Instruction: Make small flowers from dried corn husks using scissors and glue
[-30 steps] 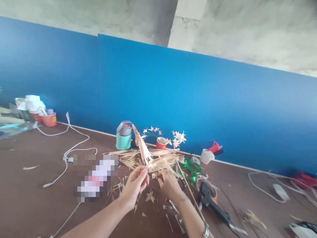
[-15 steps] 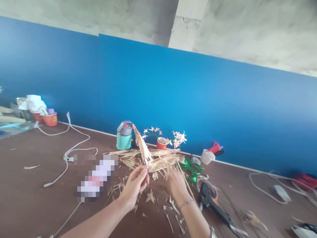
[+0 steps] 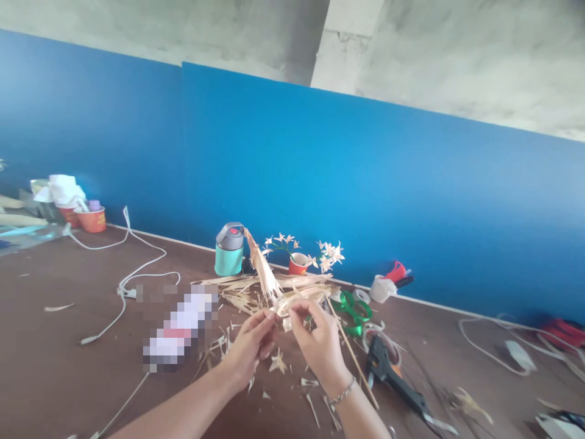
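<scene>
My left hand (image 3: 253, 344) is closed, thumb and fingers pinching a small pale piece of dried husk (image 3: 280, 316). The fingertips of my right hand (image 3: 317, 341) are pinched too, at the right end of that piece. Its exact shape is mostly hidden by the fingers. Right behind my hands lies a pile of dried husks (image 3: 315, 281), with one tall husk (image 3: 262, 265) leaning up against a teal flask (image 3: 229, 259). A star-shaped husk flower (image 3: 277, 362) lies on the table below my fingers.
A red paper cup (image 3: 298, 264) with white husk flowers (image 3: 329, 255) stands behind the pile. To the right are green ribbon (image 3: 356, 311), a thin stick (image 3: 354, 361) and a black glue gun (image 3: 395, 381). White cables (image 3: 148, 263) lie left; a blue partition (image 3: 292, 164) rises behind.
My right hand has moved left and slightly down from the husk pile to my left fingertips. My left hand has barely moved and keeps its pinch.
</scene>
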`<state>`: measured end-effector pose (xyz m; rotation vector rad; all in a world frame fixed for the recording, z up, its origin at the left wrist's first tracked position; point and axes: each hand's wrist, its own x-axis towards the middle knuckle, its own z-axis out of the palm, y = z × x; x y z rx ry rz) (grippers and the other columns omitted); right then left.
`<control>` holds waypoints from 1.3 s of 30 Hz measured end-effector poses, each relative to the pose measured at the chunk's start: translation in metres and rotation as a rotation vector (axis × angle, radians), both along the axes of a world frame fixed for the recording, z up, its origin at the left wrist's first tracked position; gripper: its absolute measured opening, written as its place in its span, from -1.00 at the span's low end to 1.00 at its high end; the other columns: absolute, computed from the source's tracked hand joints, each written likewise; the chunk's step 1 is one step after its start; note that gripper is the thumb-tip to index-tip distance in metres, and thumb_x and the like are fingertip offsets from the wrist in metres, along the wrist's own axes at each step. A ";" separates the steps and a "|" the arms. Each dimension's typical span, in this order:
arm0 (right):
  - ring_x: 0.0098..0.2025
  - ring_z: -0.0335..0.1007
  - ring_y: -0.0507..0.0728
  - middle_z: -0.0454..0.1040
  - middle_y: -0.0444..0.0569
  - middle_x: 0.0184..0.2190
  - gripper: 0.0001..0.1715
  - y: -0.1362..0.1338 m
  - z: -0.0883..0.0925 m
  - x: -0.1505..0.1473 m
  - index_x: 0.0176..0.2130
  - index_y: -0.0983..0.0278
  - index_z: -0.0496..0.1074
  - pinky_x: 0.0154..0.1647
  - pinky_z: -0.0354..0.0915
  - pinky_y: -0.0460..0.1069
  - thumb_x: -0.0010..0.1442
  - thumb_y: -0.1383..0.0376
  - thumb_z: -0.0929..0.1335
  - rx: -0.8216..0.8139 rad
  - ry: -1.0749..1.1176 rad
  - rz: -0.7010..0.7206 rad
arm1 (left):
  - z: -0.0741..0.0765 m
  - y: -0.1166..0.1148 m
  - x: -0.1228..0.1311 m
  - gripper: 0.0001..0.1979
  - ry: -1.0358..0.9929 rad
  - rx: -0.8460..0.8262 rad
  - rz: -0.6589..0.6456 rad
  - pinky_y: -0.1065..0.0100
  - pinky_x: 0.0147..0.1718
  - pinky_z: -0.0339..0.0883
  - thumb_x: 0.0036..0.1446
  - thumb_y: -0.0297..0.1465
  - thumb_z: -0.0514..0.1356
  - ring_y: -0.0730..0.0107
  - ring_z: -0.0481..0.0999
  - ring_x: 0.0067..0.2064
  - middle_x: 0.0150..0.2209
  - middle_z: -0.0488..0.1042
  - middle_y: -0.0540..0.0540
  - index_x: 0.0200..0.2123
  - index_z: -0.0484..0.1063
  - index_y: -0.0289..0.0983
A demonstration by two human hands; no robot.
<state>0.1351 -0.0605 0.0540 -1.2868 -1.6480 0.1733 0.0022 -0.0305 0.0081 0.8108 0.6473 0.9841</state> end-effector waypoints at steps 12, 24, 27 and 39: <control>-0.28 0.36 0.11 0.44 -0.05 -0.39 -0.89 0.001 -0.007 -0.003 -0.40 0.24 0.38 -0.21 0.28 0.02 0.11 0.41 0.28 0.077 -0.021 0.032 | 0.000 0.000 0.001 -0.67 0.024 0.031 0.059 0.52 -0.71 -0.26 -0.08 -0.16 0.28 0.71 -0.07 -0.69 -0.67 0.16 0.14 -0.51 0.30 -0.30; -0.30 0.32 0.13 0.41 -0.05 -0.43 -0.86 -0.001 -0.008 -0.008 -0.44 0.24 0.38 -0.27 0.25 0.04 0.10 0.42 0.28 0.132 -0.099 -0.013 | 0.006 -0.005 0.003 -0.62 0.109 0.061 0.111 0.55 -0.66 -0.19 -0.15 -0.11 0.29 0.69 -0.02 -0.66 -0.67 0.16 0.16 -0.54 0.28 -0.29; -0.31 0.32 0.13 0.40 -0.05 -0.43 -0.87 0.000 -0.009 -0.008 -0.43 0.24 0.38 -0.28 0.25 0.04 0.10 0.43 0.28 0.146 -0.108 -0.020 | 0.004 -0.004 0.003 -0.63 0.103 0.075 0.086 0.55 -0.65 -0.18 -0.11 -0.12 0.28 0.68 -0.01 -0.65 -0.65 0.17 0.16 -0.52 0.28 -0.29; -0.31 0.32 0.13 0.40 -0.06 -0.43 -0.88 0.000 -0.012 -0.008 -0.42 0.24 0.37 -0.27 0.25 0.04 0.09 0.43 0.29 0.149 -0.115 -0.063 | 0.004 -0.005 0.003 -0.65 0.086 0.088 0.065 0.55 -0.66 -0.20 -0.08 -0.14 0.27 0.70 -0.04 -0.65 -0.66 0.17 0.15 -0.52 0.28 -0.31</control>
